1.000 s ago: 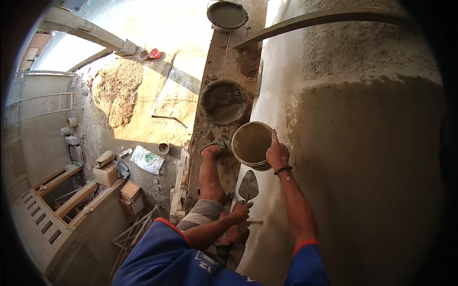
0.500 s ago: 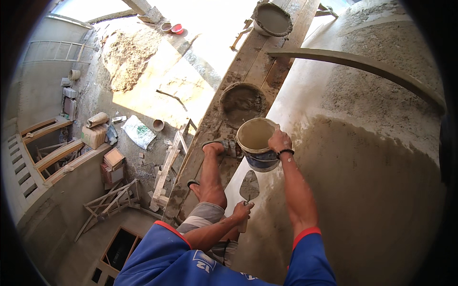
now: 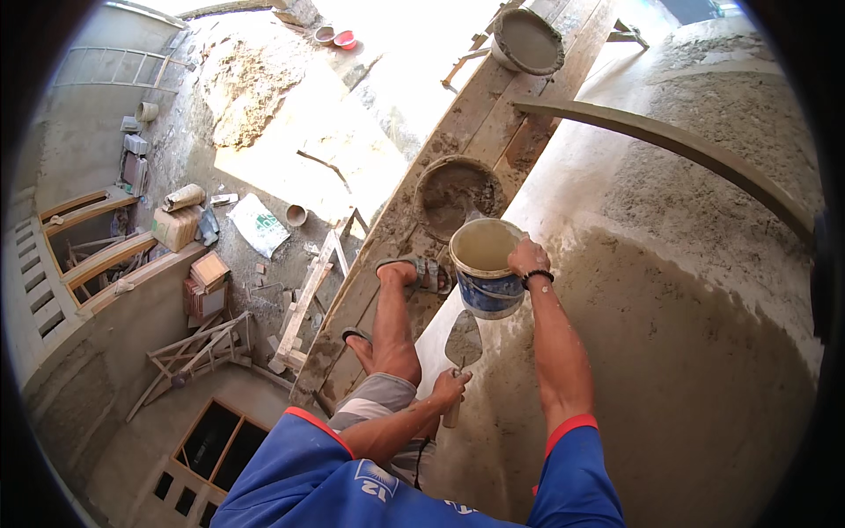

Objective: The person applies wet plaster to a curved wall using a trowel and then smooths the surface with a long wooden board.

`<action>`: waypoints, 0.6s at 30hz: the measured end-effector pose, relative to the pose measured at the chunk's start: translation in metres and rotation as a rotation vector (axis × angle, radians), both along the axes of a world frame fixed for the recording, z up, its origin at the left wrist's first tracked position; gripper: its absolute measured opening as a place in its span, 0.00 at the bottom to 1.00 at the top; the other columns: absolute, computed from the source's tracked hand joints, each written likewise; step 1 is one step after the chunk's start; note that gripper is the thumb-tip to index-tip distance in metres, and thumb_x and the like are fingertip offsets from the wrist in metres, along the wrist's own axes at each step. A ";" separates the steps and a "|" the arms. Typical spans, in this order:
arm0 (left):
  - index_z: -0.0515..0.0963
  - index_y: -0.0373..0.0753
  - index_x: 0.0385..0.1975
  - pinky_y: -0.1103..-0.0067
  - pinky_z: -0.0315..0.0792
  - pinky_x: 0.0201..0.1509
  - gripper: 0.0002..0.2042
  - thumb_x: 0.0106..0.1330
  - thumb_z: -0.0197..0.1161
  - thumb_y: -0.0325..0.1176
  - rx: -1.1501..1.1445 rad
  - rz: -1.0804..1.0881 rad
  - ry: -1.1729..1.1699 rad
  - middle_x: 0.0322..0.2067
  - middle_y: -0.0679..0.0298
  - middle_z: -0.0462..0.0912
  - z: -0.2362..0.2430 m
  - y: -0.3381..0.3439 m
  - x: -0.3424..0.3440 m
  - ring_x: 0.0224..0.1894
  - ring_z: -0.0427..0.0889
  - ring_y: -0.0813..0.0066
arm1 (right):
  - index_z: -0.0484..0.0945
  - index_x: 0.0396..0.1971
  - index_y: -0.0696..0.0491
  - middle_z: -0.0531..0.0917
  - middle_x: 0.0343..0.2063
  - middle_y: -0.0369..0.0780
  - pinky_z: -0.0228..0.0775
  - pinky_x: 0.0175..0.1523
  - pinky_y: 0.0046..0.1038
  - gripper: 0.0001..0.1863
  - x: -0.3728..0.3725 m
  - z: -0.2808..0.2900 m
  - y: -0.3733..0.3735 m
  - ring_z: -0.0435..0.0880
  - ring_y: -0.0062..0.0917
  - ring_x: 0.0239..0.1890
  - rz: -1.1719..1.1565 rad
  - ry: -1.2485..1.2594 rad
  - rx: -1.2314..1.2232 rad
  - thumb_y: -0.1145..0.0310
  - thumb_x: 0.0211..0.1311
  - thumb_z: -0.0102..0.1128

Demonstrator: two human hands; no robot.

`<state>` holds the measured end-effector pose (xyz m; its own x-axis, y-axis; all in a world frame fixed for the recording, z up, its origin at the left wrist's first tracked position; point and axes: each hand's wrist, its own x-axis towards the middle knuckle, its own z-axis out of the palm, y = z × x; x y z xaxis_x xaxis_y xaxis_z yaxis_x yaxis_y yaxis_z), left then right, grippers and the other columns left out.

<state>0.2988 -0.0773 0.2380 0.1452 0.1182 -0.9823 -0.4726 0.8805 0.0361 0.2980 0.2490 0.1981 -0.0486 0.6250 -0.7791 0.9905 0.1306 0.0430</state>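
My right hand (image 3: 528, 257) grips the rim of a blue-and-cream bucket (image 3: 488, 290), which is tipped toward a round mortar-caked basin (image 3: 431, 185) on the plank scaffold. A greyish stream (image 3: 473, 214) runs from the bucket into that basin. Lower down, my left hand (image 3: 449, 387) is closed on a trowel (image 3: 462, 339) with mortar on its blade, beside the wall. My sandalled feet stand on the planks below the basin.
A second basin (image 3: 528, 41) sits up the planks (image 3: 480, 114); a long beam (image 3: 660, 132) crosses to the plastered wall (image 3: 687, 378) on the right. Far below left lie a sand pile (image 3: 242, 88), a white sack (image 3: 260, 224), stacked tiles (image 3: 211, 271) and wooden frames.
My right hand has moved the bucket slightly right and tipped it toward the basin, where a stream now shows. The view has swung, showing more of the far planks. The trowel stays low.
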 end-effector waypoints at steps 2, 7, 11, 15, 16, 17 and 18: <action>0.71 0.33 0.36 0.76 0.72 0.22 0.15 0.63 0.63 0.40 -0.003 -0.028 0.001 0.21 0.66 0.69 0.002 0.003 0.000 0.21 0.70 0.75 | 0.70 0.51 0.60 0.80 0.44 0.56 0.73 0.53 0.45 0.24 0.004 -0.003 0.001 0.79 0.49 0.49 0.003 0.010 0.002 0.66 0.54 0.51; 0.70 0.33 0.36 0.75 0.72 0.21 0.16 0.62 0.63 0.41 0.003 -0.007 -0.001 0.21 0.65 0.70 -0.001 0.004 0.001 0.20 0.70 0.75 | 0.70 0.51 0.60 0.81 0.42 0.56 0.73 0.52 0.45 0.24 0.009 -0.009 0.000 0.80 0.49 0.47 -0.018 0.034 0.011 0.66 0.53 0.51; 0.70 0.34 0.35 0.74 0.72 0.20 0.16 0.62 0.64 0.41 -0.003 -0.044 0.007 0.21 0.65 0.70 -0.003 0.003 0.002 0.20 0.71 0.74 | 0.67 0.55 0.58 0.81 0.41 0.57 0.73 0.51 0.45 0.26 0.025 -0.016 -0.007 0.80 0.50 0.46 -0.056 0.062 0.013 0.67 0.53 0.51; 0.70 0.34 0.35 0.74 0.72 0.21 0.16 0.62 0.64 0.41 -0.010 -0.061 0.023 0.20 0.65 0.69 -0.003 0.002 0.000 0.20 0.71 0.73 | 0.56 0.64 0.55 0.81 0.40 0.57 0.73 0.51 0.45 0.33 0.052 -0.015 -0.038 0.81 0.49 0.46 -0.174 0.097 0.053 0.68 0.55 0.50; 0.70 0.34 0.35 0.74 0.72 0.21 0.16 0.62 0.63 0.41 0.004 -0.069 0.031 0.20 0.64 0.69 -0.002 0.001 0.000 0.19 0.71 0.73 | 0.49 0.68 0.53 0.82 0.37 0.57 0.74 0.49 0.45 0.38 0.060 -0.015 -0.049 0.82 0.50 0.42 -0.228 0.100 0.057 0.70 0.54 0.49; 0.70 0.34 0.35 0.74 0.72 0.21 0.16 0.62 0.63 0.41 0.008 -0.097 0.019 0.20 0.64 0.69 -0.002 -0.001 -0.002 0.19 0.71 0.73 | 0.46 0.69 0.52 0.82 0.34 0.57 0.74 0.46 0.46 0.40 0.068 -0.015 -0.063 0.82 0.50 0.38 -0.314 0.129 0.075 0.71 0.54 0.50; 0.70 0.34 0.35 0.74 0.72 0.21 0.16 0.62 0.63 0.40 -0.034 -0.106 0.018 0.20 0.64 0.70 0.000 0.000 -0.005 0.19 0.71 0.73 | 0.43 0.69 0.53 0.82 0.32 0.57 0.74 0.44 0.46 0.43 0.080 -0.018 -0.079 0.82 0.51 0.36 -0.397 0.143 0.078 0.71 0.53 0.50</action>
